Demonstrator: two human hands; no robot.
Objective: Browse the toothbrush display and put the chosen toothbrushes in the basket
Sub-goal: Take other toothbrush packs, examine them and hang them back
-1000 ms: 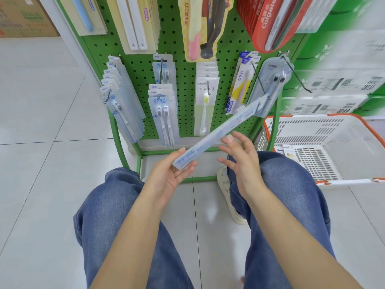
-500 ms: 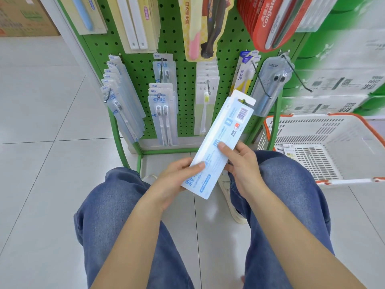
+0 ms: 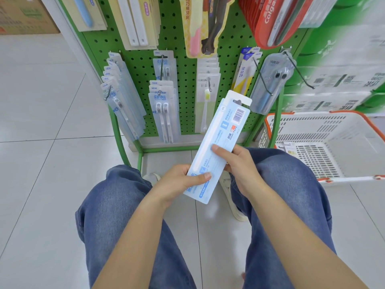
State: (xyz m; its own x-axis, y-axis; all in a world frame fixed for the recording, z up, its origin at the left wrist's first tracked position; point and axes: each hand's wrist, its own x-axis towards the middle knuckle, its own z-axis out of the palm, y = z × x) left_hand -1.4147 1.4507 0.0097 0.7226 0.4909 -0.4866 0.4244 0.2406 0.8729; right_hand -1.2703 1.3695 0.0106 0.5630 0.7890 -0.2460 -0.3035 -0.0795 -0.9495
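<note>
Toothbrush pack (image 3: 216, 147), a long pale-blue card with its printed back and barcode turned up, is held slantwise just in front of the green pegboard display (image 3: 187, 65), its hang-tab end pointing up toward the board and its lower end toward the person's lap. Left hand (image 3: 183, 182) grips the lower part, thumb lying across the face and fingers tucked behind. Right hand (image 3: 235, 161) pinches the right edge near the middle, thumb on top and fingers curled underneath. Both hands hover between the knees, clad in blue jeans (image 3: 116, 215), with a white shoe (image 3: 233, 203) on the tiled floor below the pack. On the display, behind the pack's upper end, hang a row of twin-brush packs (image 3: 164, 113), a yellow-bristled single brush pack (image 3: 206, 105) and a grey clear-cased pack (image 3: 268, 86); a fanned stack of pale packs (image 3: 123, 105) hangs at the display's left edge. Right of the display, beside its green frame, sits a white basket (image 3: 333, 122) with an orange rim, and a small carded item (image 3: 289, 149) lies on its floor, well apart from the held pack.
</note>
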